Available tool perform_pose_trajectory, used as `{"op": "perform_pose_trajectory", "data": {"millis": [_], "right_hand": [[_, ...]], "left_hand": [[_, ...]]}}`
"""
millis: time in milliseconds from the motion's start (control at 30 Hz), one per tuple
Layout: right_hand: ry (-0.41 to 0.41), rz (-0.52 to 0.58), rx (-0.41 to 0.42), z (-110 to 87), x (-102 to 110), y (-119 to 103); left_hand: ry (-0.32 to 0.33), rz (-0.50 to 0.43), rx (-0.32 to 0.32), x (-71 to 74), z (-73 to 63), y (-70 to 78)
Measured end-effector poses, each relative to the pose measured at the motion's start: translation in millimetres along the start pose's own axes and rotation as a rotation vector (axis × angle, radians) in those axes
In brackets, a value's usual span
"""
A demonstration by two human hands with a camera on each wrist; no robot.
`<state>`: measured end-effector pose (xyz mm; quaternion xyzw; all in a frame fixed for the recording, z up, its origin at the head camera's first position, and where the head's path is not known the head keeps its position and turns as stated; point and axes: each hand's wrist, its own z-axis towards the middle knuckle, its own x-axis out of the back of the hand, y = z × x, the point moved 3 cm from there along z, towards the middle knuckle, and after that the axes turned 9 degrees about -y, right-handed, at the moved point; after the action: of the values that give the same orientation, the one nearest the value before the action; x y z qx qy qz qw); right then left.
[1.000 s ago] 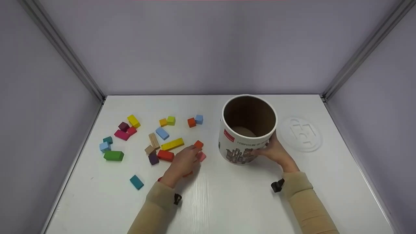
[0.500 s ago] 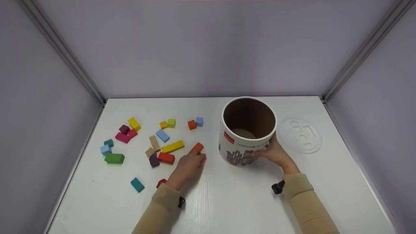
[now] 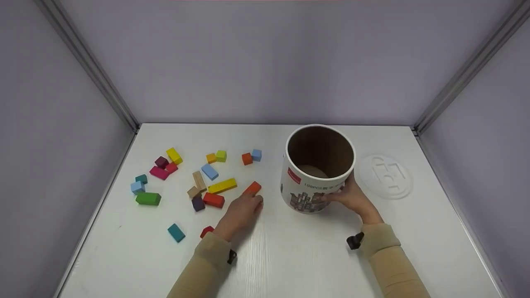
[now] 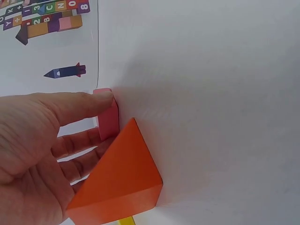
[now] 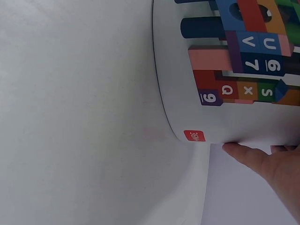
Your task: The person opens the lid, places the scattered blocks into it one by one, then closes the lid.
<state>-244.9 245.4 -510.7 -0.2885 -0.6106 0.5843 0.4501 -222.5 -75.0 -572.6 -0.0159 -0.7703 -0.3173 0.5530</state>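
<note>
My left hand (image 3: 242, 210) is low over the table among the toy blocks. In the left wrist view its thumb and fingers pinch a pink block (image 4: 109, 121), which the hand mostly hides in the head view. An orange triangular block (image 4: 123, 176) sits close below the palm there, overlapping the fingers. Just past the fingertips in the head view lies an orange block (image 3: 253, 187). My right hand (image 3: 354, 199) grips the lower right side of a tall white cardboard tub (image 3: 290, 192), thumb across its printed front. The tub stands upright, its open mouth upward.
Many coloured wooden blocks lie left of the tub, including a red block (image 3: 214, 200), a long yellow block (image 3: 222, 186), a green block (image 3: 148, 198) and a teal block (image 3: 176, 232). A clear round lid (image 3: 387, 176) lies to the tub's right. Grey walls enclose the table.
My left hand has shifted slightly right, and its fingers now cover the pink block that showed beside them. More of a red block near the left wrist shows. The right hand stays on the tub.
</note>
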Motion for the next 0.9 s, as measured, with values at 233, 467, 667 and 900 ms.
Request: {"op": "perform_pose_trajectory", "data": {"millis": [233,467,667,900], "right_hand": [[-0.008,-0.027,0.0,-0.2,0,-1],[0.003,-0.011,-0.01,-0.6,0,-1],[0.025,0.002,-0.041,-1.6,0,-1],[0.04,-0.023,-0.058,-1.6,0,0]], "left_hand": [[0.004,-0.051,0.026,2.9,-4.0,-0.4],[0.049,-0.111,0.032,22.8,-3.2,5.8],[0.201,-0.212,-0.03,52.3,-6.0,24.9],[0.506,-0.281,-0.28,88.9,-13.0,60.1]]}}
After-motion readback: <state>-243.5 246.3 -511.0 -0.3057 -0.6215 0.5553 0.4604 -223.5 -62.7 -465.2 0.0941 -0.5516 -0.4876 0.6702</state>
